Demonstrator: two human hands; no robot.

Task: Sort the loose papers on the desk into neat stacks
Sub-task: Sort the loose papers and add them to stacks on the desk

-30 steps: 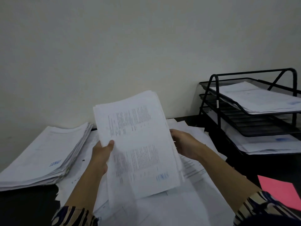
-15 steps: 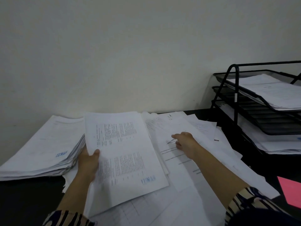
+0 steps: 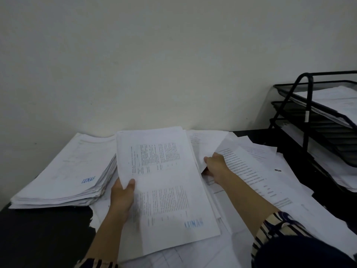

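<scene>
Head camera looked down on a dark desk [image 3: 38,238] set against a pale wall [image 3: 154,64], with white sheets over most of it. At about 6 o'clock in the view the left hand [image 3: 121,198] held a sheaf of printed papers [image 3: 168,190] by its left edge, the thumb lying on the top page and the other fingers hidden beneath, so I could not tell how they lay; a blue stamp showed at the sheaf's near right corner. At roughly 3 o'clock from that sheaf the right hand [image 3: 216,167] pinched the corner of a loose sheet [image 3: 249,171] printed in lines, thumb on top and fingers curled under, lifting that corner off the spread of loose papers [image 3: 301,209] beneath it. Out at 9 o'clock a thick squared stack [image 3: 63,171] lay flat on the desk, carrying the same kind of blue stamp, its right edge just beside the held sheaf. At 2 o'clock stood a black wire letter tray [image 3: 307,120] with 3 tiers, papers showing in its top and bottom tiers. Striped sleeves [image 3: 274,225] covered both forearms near the frame's lower edge.
</scene>
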